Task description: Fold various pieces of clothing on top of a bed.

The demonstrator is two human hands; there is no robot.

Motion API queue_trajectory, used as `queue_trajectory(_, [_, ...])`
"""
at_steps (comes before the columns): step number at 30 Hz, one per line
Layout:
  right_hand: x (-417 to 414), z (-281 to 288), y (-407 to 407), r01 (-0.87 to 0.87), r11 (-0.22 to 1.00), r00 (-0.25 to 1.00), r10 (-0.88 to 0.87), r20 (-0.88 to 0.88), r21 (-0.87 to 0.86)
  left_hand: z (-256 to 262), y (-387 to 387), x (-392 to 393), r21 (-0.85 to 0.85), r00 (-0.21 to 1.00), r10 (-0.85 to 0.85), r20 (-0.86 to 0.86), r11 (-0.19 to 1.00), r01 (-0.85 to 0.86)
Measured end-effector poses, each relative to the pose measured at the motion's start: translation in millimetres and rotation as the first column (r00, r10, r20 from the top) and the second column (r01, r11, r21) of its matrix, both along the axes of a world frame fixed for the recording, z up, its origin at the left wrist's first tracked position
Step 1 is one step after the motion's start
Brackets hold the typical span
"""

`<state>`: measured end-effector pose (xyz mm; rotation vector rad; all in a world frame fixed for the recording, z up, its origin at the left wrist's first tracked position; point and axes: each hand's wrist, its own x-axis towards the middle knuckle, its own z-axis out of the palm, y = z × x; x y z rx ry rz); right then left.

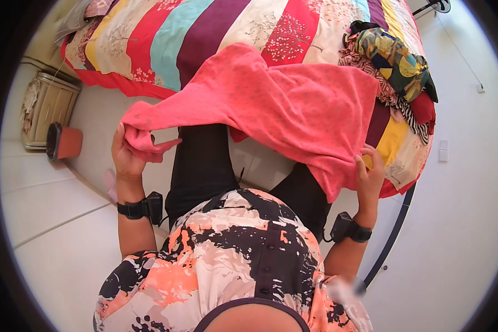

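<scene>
A coral-pink cloth garment (269,99) with small faint specks spreads between my two hands, partly over the edge of the bed and above my knees. My left hand (127,153) grips its narrow, bunched end, which bends back on itself. At the other side my right hand (370,166) pinches the lower edge near a hanging corner. The far part of the garment rests on a striped bedspread (203,37) printed with trees and blossoms. Which part of the garment each hand holds, I cannot tell.
A heap of folded and crumpled clothes (394,66) lies on the bed's right corner. On the left stand a bedside cabinet (56,103) and a reddish-brown waste bin (69,143) on the tiled floor (45,199). A white wall (452,207) borders the bed at right.
</scene>
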<state>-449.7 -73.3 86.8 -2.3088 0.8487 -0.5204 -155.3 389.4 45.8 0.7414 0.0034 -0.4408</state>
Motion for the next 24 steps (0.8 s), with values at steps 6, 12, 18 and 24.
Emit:
queue_trajectory(6, [31.2, 14.3, 53.1, -0.338, 0.941, 0.941, 0.338, 0.003, 0.026, -1.5, 9.3, -2.9, 0.017, 0.995, 0.093, -0.037, 0.996, -0.092])
queue_trajectory(12, [52.7, -25.3, 80.0, -0.434, 0.901, 0.894, 0.43, -0.124, -0.006, 20.8, 31.9, -7.8, -0.076, 0.997, 0.035, 0.071, 0.997, -0.029])
queue_trajectory(18, [62.4, -50.3, 67.0, -0.353, 0.927, 0.933, 0.339, -0.12, -0.123, 49.5, 28.3, -9.7, -0.199, 0.974, 0.011, 0.225, 0.979, 0.034])
queue_trajectory(24, [39.0, -20.9, 49.7, -0.11, 0.994, 0.976, 0.107, 0.192, 0.003, 50.0, 15.4, -14.6, 0.084, 0.973, 0.22, 0.071, 0.97, -0.226])
